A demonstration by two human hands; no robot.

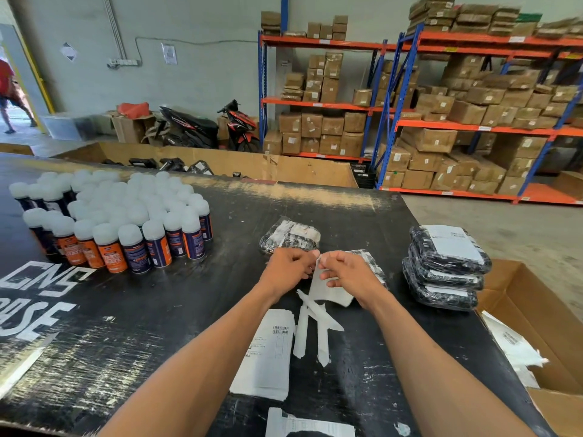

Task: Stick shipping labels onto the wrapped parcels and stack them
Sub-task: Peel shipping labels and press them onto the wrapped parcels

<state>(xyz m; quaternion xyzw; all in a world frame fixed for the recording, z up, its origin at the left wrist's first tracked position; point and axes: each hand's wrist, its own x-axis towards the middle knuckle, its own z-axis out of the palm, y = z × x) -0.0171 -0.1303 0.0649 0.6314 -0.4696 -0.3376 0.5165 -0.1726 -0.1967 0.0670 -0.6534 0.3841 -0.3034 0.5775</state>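
- The left hand (pixel 288 266) and right hand (pixel 345 272) meet above the black table (pixel 195 291), fingers curled, both pinching the top edge of a white shipping label (pixel 328 290) that hangs between them.
- A wrapped parcel (pixel 372 263) lies on the table directly beneath the right hand, largely hidden by it.
- A second wrapped parcel (pixel 290 236) sits just beyond the hands, farther from the person.
- Torn backing strips (pixel 315 323) lie crossed on the table just nearer the person than the hands, beside a printed label sheet (pixel 268 351).
- A stack of labelled parcels (pixel 444 266), three deep, stands to the right of the hands, near the table edge.
- An open cardboard box (pixel 536 326) holding paper scraps sits beyond that edge.
- Rows of white-capped spray cans (pixel 120 216) crowd the table well to the left of the hands.
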